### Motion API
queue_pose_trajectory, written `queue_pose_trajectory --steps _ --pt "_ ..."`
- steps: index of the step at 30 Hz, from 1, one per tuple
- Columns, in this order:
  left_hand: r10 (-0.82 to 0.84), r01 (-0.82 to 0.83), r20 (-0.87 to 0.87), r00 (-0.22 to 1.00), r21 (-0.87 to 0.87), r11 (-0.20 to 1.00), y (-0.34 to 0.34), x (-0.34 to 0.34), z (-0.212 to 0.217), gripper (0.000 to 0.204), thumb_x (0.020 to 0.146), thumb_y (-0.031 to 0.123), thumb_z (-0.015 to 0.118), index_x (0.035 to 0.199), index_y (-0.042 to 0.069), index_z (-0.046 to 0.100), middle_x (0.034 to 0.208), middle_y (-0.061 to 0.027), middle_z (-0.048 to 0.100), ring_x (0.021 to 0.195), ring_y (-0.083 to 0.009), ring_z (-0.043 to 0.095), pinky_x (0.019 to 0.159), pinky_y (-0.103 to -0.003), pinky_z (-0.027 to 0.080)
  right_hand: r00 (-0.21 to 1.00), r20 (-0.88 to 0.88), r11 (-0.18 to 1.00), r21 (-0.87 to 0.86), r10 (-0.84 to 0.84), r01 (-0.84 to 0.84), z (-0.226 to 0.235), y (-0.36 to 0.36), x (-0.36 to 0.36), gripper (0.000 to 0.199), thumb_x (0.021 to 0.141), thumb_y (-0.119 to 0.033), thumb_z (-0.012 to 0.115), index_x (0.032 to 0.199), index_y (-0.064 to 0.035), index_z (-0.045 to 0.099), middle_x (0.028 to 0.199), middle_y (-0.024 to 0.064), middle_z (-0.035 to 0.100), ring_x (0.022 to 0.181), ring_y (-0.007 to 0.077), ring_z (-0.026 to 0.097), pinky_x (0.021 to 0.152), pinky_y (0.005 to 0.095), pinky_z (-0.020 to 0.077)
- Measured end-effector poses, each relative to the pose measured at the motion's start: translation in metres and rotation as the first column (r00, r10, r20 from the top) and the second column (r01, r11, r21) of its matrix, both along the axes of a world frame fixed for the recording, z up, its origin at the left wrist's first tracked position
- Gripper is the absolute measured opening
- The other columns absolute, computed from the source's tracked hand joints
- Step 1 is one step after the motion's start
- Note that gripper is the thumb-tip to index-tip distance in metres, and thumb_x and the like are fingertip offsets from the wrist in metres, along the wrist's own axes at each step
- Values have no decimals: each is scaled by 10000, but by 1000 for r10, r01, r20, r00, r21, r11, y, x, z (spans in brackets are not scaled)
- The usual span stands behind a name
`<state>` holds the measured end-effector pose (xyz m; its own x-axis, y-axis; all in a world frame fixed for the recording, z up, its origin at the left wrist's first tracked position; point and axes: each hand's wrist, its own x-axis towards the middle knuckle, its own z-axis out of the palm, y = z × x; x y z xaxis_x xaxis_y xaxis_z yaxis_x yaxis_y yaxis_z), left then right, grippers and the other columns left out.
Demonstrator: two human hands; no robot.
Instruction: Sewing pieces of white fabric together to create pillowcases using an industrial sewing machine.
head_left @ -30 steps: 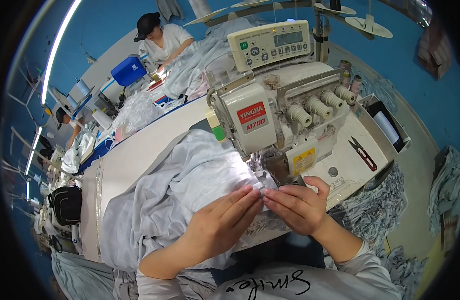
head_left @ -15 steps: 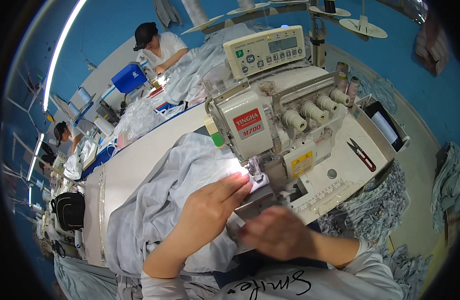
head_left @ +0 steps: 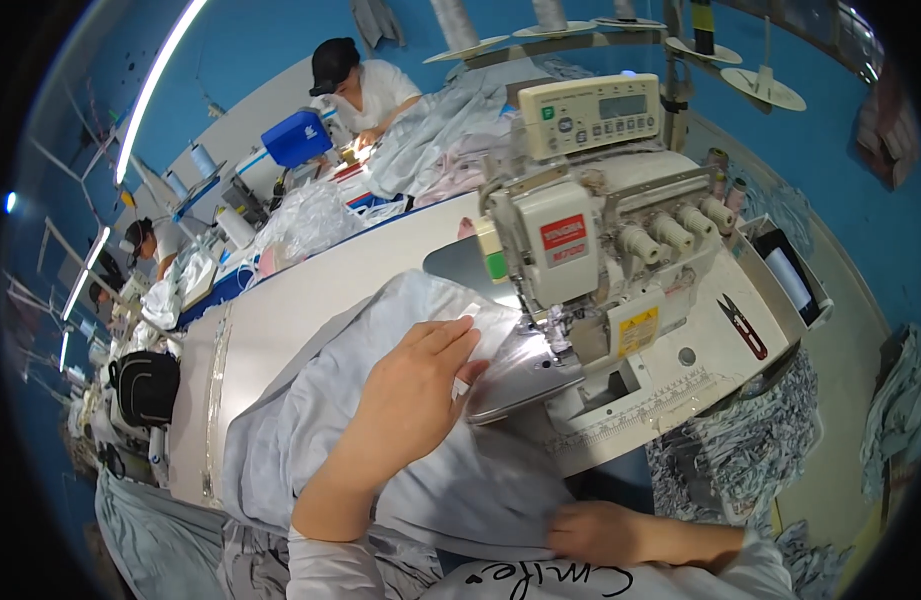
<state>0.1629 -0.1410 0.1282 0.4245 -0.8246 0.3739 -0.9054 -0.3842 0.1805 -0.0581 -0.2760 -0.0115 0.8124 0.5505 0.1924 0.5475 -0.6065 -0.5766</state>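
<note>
On the grey fabric (head_left: 380, 440), left hand (head_left: 412, 385) presses flat, fingers extended

We see red-handled thread snips (head_left: 742, 325) lying on the white desk (head_left: 310, 300) to the right of the machine. Behind sit a blue box (head_left: 296, 137), a crumpled clear plastic bag (head_left: 310, 222) and a co-worker in a black cap (head_left: 332, 62) (bent over pale cloth). A black bag (head_left: 146, 385) hangs at the left.

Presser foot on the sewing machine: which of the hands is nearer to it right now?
Left. The left hand lies flat on the grey fabric just left of the presser foot. The right hand is low near the person's body, gripping the fabric's near edge.
</note>
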Motion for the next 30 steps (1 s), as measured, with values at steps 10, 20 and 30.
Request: queue_pose_trajectory --steps 10,20,30 --pt "-94 93 -86 992 -24 995 6 7 -2 488 586 -79 589 1066 7 605 1155 -87 585 968 -289 541 840 -352 467 675 326 742 160 -662 651 22 19 44 281 627 -314 757 735 -91 622 840 35 585 835 262 518 744 383 393" --pt "-250 246 -47 967 -76 966 13 -40 -13 378 693 63 712 1057 53 614 1109 -75 595 1011 -257 582 793 -335 513 879 -247 880 150 -408 450 -45 -22 -34 311 710 -290 744 613 -41 586 715 88 514 705 269 546 634 366 466" --pt "-255 254 4 967 -110 961 -12 -35 -24 375 689 27 693 1055 36 611 1118 -87 596 1034 -265 575 828 -337 502 583 -762 98 581 -282 808 61 -14 43 87 838 -89 631 860 -24 578 842 55 633 537 109 587 455 201 447"
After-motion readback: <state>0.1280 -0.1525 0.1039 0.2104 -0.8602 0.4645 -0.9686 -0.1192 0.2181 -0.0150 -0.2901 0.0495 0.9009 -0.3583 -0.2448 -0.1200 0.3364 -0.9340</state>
